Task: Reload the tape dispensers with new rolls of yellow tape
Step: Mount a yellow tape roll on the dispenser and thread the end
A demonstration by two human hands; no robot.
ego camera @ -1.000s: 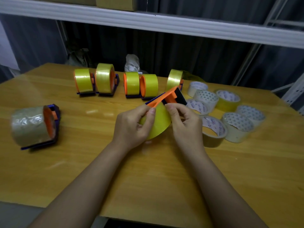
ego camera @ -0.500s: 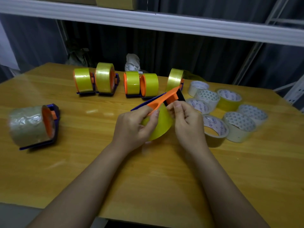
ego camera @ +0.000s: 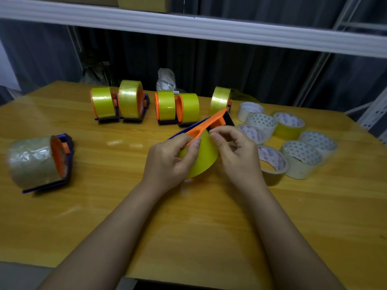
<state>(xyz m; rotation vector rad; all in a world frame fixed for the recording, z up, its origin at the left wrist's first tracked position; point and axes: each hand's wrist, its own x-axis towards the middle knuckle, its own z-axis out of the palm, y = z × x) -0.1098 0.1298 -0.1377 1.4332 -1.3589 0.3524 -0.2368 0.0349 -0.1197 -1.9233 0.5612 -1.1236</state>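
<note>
Head view: left hand (ego camera: 167, 162) grips the dispenser (ego camera: 206, 125) holding yellow tape (ego camera: 204, 158); right hand (ego camera: 238, 151) pinches its edge.

Both hands meet mid-table, left hand (ego camera: 167, 160) curled in a grip, right hand (ego camera: 238, 155) pinching.

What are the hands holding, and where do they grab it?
The left hand grips the tape dispenser by its yellow roll. The right hand pinches near the roll's top edge; exactly what cannot be told.
</note>
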